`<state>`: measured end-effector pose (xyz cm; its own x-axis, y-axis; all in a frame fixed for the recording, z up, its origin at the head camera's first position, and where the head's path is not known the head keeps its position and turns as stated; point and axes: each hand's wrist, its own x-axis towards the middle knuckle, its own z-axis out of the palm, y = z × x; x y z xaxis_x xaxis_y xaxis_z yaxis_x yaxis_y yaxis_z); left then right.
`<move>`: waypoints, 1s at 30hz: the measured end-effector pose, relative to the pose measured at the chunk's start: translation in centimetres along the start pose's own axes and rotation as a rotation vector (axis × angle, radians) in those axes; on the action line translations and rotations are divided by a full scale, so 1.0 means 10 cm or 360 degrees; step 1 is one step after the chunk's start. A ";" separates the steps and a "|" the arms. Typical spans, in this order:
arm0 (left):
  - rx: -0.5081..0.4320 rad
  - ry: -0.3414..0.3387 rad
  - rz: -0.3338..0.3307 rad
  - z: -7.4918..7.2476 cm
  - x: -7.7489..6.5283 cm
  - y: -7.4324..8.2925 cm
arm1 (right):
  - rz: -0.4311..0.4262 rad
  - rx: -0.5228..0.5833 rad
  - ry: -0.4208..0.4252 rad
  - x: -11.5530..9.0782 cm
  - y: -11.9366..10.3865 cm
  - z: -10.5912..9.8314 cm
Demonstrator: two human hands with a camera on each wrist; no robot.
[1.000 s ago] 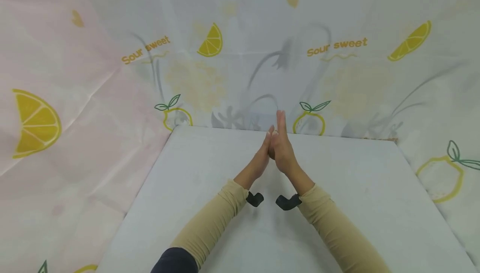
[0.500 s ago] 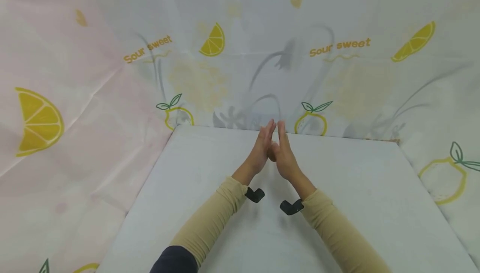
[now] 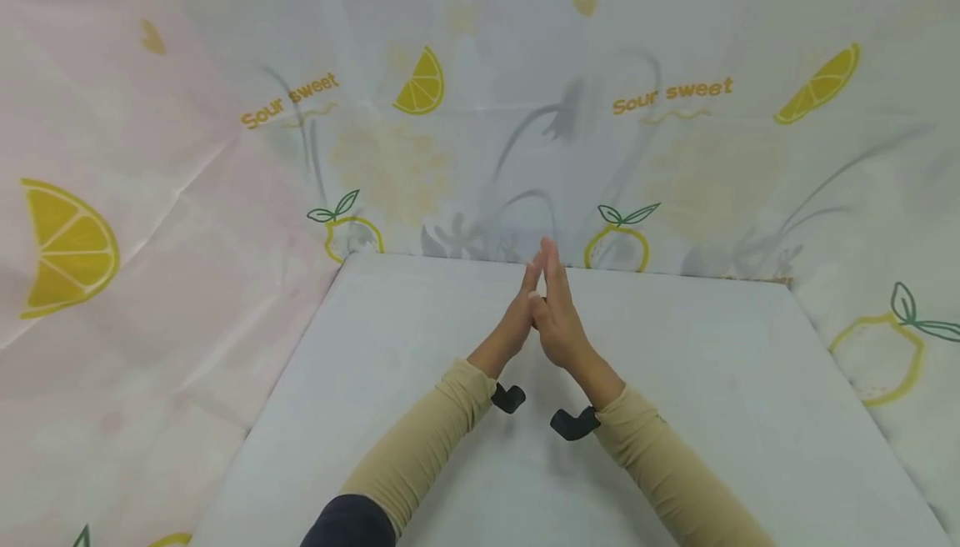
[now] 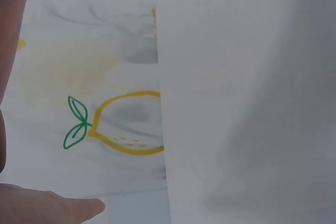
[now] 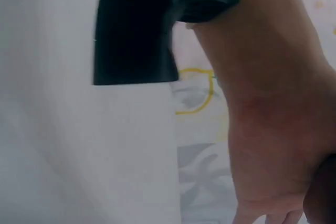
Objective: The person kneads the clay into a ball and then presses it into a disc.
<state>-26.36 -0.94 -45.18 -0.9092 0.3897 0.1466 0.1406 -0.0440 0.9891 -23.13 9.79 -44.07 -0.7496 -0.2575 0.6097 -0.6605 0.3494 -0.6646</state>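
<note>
Out in front of me and above the white table [image 3: 420, 313], the two bare hands meet with their palms facing. My left hand [image 3: 516, 318] leans in from the left with its fingers straight and pointing away. The right hand [image 3: 564, 330] lies against it, also straight-fingered, its fingertips reaching a little farther forward. No object shows between them, though the contact surfaces are hidden. In the right wrist view the left hand's wrist and palm side [image 5: 278, 140] fill the right half. A fingertip [image 4: 86, 208] enters the left wrist view at lower left.
Black wrist-worn camera mounts [image 3: 576, 424] stick out inward below both hands. A cloth backdrop [image 3: 480, 155] with lemon prints and "Sour sweet" lettering hangs behind the table's far edge and along its sides.
The palms have slid against each other: the right hand has come back towards me overall, while the left went forward and then back. Half a second ago the fingertips stood slightly apart.
</note>
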 end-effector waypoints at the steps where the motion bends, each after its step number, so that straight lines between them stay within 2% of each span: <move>1: 0.0016 -0.0013 -0.0004 0.01 -0.01 -0.02 | -0.0001 0.0023 0.0016 0.02 0.01 -0.02; 5: 0.0035 -0.0102 -0.0008 0.06 -0.05 -0.06 | 0.0055 0.0156 0.0082 0.12 0.10 -0.10; 11: -0.0039 -0.0307 0.0068 0.12 -0.09 -0.01 | 0.0323 0.0383 0.0121 0.13 0.25 -0.21; 15: -0.0064 -0.0317 0.0153 0.11 -0.09 0.07 | 0.0473 0.0470 0.0065 0.10 0.19 -0.26; 18: -0.0094 -0.0275 0.0227 0.09 -0.06 0.13 | 0.0563 0.0515 0.0018 0.05 0.06 -0.28; 22: -0.0091 -0.0140 0.0278 0.05 -0.02 0.18 | 0.0585 0.0542 0.0011 -0.07 0.20 -0.14; 25: -0.0044 0.0005 0.0247 0.01 0.01 0.18 | 0.0538 0.0530 0.0010 -0.14 0.30 0.00; 28: -0.0033 0.0117 0.0185 -0.03 0.04 0.13 | 0.0467 0.0497 -0.0021 -0.18 0.21 0.07; 30: -0.0040 0.0165 0.0103 -0.04 0.05 0.07 | 0.0417 0.0450 -0.0038 -0.18 0.13 0.10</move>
<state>-26.85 -1.20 -44.45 -0.9344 0.2879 0.2098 0.1918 -0.0898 0.9773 -22.67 9.77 -46.45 -0.8931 -0.2145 0.3955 -0.4296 0.1449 -0.8913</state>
